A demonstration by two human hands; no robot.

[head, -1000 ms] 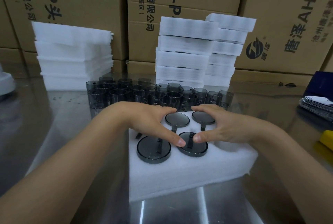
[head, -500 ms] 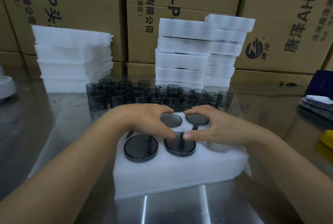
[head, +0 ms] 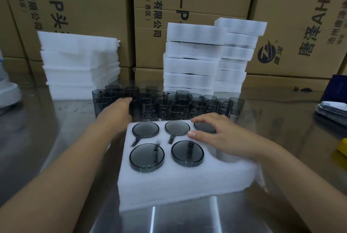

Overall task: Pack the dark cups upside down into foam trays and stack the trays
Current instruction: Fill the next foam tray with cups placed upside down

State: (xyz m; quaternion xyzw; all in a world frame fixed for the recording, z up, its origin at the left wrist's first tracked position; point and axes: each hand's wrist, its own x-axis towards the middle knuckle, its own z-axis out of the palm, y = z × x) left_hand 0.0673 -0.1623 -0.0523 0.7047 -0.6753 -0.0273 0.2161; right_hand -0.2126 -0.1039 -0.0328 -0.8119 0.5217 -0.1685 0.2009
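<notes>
Stainless steel table [head: 37, 139], cardboard boxes [head: 93, 7] behind. At frame centre, the white foam tray [head: 178, 182] holds five inverted dark cups [head: 146, 155]; its lower-right cavity [head: 216, 155] is empty. My right hand [head: 216, 135] rests spread on the tray, fingertips on the upper-right cup. My left hand [head: 116, 114] reaches into the upright cups [head: 169, 105] above; blur hides whether it grips one. Step: filling the last cavity. Next: take one cup, invert, seat it.

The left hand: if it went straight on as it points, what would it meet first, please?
Most likely the upright dark cups behind the foam tray: the left hand points into the cluster's near left part. Blur hides whether its fingertips touch one.
</notes>
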